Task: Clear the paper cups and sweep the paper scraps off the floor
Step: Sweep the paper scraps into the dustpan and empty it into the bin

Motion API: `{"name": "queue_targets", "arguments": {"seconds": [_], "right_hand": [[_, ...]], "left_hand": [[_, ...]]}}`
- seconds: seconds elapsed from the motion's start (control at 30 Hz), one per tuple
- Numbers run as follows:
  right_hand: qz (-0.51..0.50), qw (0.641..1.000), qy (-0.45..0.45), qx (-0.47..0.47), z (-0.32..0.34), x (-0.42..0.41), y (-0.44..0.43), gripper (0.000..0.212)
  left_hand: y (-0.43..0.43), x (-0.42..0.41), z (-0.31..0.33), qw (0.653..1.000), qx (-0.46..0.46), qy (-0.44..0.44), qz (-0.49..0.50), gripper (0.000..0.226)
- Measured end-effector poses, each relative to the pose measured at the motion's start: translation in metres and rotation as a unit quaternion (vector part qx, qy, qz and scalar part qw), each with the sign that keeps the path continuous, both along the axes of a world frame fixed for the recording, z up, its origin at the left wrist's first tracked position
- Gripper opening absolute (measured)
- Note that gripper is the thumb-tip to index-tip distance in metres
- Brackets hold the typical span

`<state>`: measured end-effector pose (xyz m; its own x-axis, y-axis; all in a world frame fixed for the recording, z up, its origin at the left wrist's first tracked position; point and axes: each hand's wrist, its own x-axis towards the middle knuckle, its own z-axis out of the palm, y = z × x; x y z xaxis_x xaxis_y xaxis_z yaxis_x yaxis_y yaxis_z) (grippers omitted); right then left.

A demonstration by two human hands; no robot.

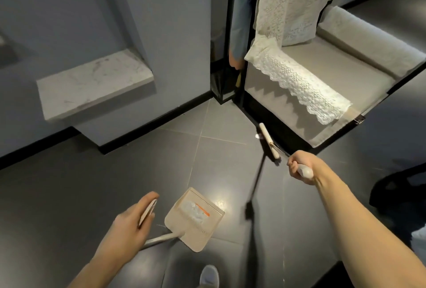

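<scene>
At the foot of the cushioned seat (322, 75), my right hand (299, 169) is clenched round the broom (269, 143) handle, and the broom's head lies just beside a white scrap (257, 136) on the floor (69, 195). My left hand (129, 223) grips the dustpan (198, 238) handle, with the swept paper (193, 210) resting inside the pan. I think a hard flick could push the scrap under the seat, and tilting the pan would spill the paper.

I am standing in some lounge or sitting room: a beige sofa (322, 73) is carrying lace covers (304, 84), and grey walls (173, 34) are meeting dark floor tiles (92, 184).
</scene>
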<state>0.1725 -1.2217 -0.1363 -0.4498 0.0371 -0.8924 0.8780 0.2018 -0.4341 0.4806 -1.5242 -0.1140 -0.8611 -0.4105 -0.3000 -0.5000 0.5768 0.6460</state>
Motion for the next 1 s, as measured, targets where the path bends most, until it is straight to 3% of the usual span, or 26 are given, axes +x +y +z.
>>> {"name": "queue_targets", "arguments": {"seconds": [0.2, 0.4, 0.53, 0.67, 0.73, 1.0], "right_hand": [[0.175, 0.982, -0.015, 0.064, -0.019, -0.031, -0.018, 0.015], [0.262, 0.959, -0.065, 0.081, -0.011, 0.036, -0.029, 0.017], [0.230, 0.966, -0.118, 0.011, 0.019, 0.090, -0.019, 0.035], [0.126, 0.981, -0.138, -0.052, 0.048, 0.121, 0.005, 0.061], [0.088, 0.984, -0.142, -0.064, 0.055, 0.128, 0.014, 0.064], [0.138, 0.990, -0.020, 0.009, 0.055, 0.106, -0.008, 0.061]], "left_hand": [[0.003, -0.020, -0.001, 1.000, -0.002, -0.023, -0.016, 0.040], [0.005, -0.022, 0.003, 0.999, 0.000, -0.035, -0.010, 0.038], [0.007, -0.019, 0.006, 0.999, 0.012, -0.035, -0.015, 0.038], [0.007, -0.016, 0.005, 0.999, 0.007, -0.030, -0.022, 0.037], [0.009, -0.015, 0.004, 0.999, 0.008, -0.032, -0.026, 0.038], [0.010, -0.014, 0.005, 0.999, 0.008, -0.030, -0.028, 0.040]]}}
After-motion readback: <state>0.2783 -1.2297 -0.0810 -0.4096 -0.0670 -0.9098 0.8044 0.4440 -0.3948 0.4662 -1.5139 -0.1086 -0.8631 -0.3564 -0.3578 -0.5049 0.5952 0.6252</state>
